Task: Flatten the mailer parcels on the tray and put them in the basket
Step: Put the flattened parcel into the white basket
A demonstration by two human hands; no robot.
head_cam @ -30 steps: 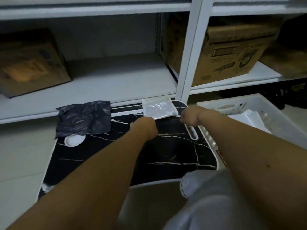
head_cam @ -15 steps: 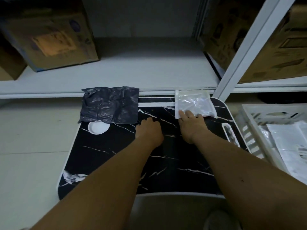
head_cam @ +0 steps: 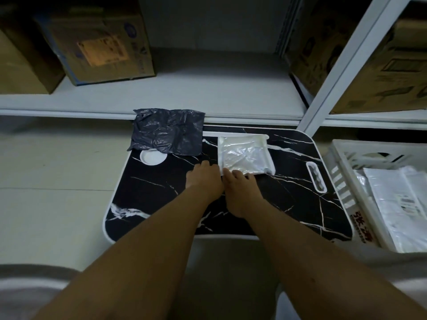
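While both hands press its near edge, left hand [head_cam: 204, 179] and right hand [head_cam: 240, 188] apparently flat, the crinkled clear plastic mailer parcel [head_cam: 245, 155] lies on the black marble-patterned tray [head_cam: 288, 192], long axis pointing away.

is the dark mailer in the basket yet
No, the dark mailer lies on the far left corner of the tray, while the basket to the right holds only white parcels.

Cardboard boxes [head_cam: 92, 40] on white shelving [head_cam: 208, 93]
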